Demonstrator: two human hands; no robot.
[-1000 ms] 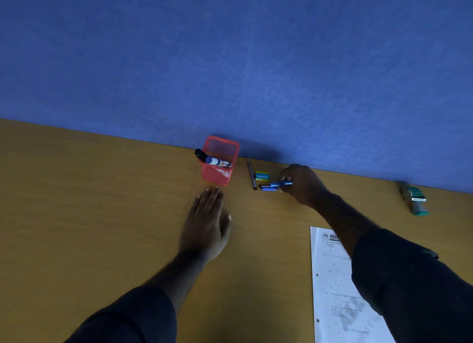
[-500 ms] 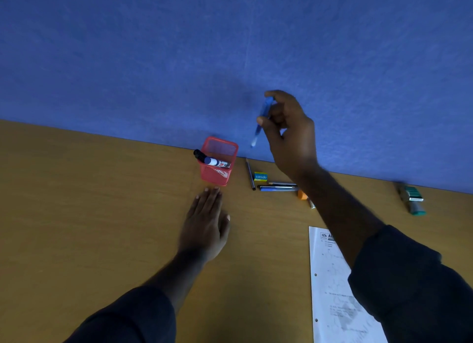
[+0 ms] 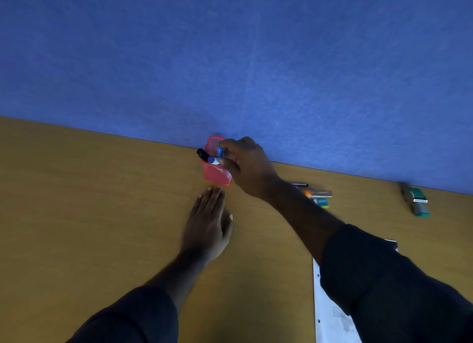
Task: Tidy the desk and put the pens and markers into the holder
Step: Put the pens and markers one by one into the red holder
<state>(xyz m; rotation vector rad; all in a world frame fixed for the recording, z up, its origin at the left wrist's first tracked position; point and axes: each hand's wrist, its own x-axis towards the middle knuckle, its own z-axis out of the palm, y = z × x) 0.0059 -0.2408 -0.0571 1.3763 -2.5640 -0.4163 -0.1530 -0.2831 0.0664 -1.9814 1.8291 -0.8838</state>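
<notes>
Setting: wooden desk (image 3: 89,214) against a blue partition (image 3: 230,60).
Holder: red mesh pen holder (image 3: 216,175), frame centre, a black-capped marker (image 3: 208,157) leaning inside.
Right hand (image 3: 248,168): pinching a blue pen (image 3: 220,152) over the holder's mouth.
Left hand (image 3: 208,224): flat, fingers together, just below the holder.
Risk: the light holder is unbraced and may tip if the pen catches its rim.
Remaining: blurred pens (image 3: 316,194) right of centre.

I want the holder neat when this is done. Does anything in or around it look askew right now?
Yes. The black-capped marker lies slanted across the red mesh holder, its cap poking over the left rim instead of standing inside. The right hand holds a blue pen at the holder's mouth; the left hand lies flat on the desk.
</notes>
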